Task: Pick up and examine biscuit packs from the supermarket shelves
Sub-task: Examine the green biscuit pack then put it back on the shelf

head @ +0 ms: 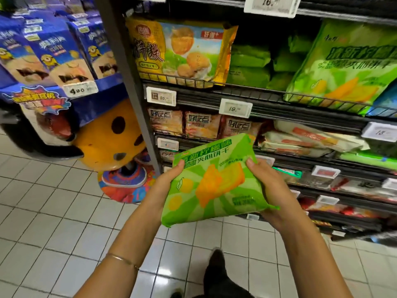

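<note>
Head view: holds the green biscuit pack (214,186) face-up near the shelves (279,105), left hand (169,181) gripping its left edge, right hand (265,181) gripping its right edge, long axis spanning left to right between them.

The green biscuit pack (214,181), sealed and plump, printed with orange sandwich biscuits, lemons and green lettering, was tilted face-up between the hands. The left hand (165,181) gripped its left edge and the right hand (270,186) its right edge. A matching green pack (343,65) stood upright well above the right hand.
</note>
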Demonstrator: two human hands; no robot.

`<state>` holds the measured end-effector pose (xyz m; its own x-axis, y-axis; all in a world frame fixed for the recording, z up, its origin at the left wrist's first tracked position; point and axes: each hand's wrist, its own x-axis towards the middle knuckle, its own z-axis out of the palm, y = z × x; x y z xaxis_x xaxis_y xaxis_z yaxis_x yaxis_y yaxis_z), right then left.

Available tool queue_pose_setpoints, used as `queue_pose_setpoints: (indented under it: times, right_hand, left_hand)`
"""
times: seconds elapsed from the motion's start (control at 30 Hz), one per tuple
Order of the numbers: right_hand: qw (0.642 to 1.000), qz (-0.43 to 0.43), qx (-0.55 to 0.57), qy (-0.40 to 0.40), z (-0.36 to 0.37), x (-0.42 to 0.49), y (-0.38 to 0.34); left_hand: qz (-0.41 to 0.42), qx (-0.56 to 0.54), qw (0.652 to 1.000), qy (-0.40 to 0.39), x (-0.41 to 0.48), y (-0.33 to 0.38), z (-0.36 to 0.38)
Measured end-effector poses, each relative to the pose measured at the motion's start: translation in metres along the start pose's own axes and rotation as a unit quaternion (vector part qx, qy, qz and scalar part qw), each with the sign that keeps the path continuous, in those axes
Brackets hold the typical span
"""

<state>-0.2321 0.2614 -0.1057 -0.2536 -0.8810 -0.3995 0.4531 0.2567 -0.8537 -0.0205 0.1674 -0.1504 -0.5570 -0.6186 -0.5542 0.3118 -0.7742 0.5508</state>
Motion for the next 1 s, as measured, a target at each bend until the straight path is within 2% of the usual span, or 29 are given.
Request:
queue_pose_setpoints:
  times: [0.1, 0.2, 0.3, 0.53, 0.63, 0.83, 0.93, 1.0]
  right_hand:
    - [0.999, 0.01, 0.038, 0.006, 0.007, -0.018, 0.022]
    - [1.0, 0.002, 0.016, -0.016, 0.009, -0.038, 0.043]
    - [0.999, 0.008, 0.024, -0.024, 0.011, -0.058, 0.059]
    - [0.998, 0.035, 0.043, 0.024, 0.021, -0.075, 0.069]
    - [0.997, 0.045, 0.04, 0.044, 0.026, -0.068, 0.064]
    - [0.998, -0.006, 0.003, 0.065, 0.029, -0.039, 0.045]
    - [0.999, -0.016, -0.008, 0.032, 0.032, -0.02, 0.027]
    - [0.996, -0.048, -0.068, 0.038, 0.038, -0.003, 0.009]
  left_hand:
    - [0.015, -0.011, 0.999, -0.028, -0.019, -0.006, -0.023]
    - [0.01, 0.002, 0.998, -0.065, -0.032, -0.009, -0.04]
    - [-0.001, 0.032, 0.997, -0.066, -0.043, -0.013, -0.054]
    - [-0.001, 0.038, 0.996, -0.079, -0.063, -0.018, -0.067]
    - [0.011, 0.015, 0.997, -0.069, -0.067, -0.013, -0.068]
    - [0.037, -0.039, 0.998, -0.024, -0.065, 0.008, -0.056]
    - [-0.007, -0.082, 0.997, -0.009, -0.057, 0.015, -0.05]
    - [-0.03, -0.157, 0.987, -0.005, -0.049, 0.014, -0.047]
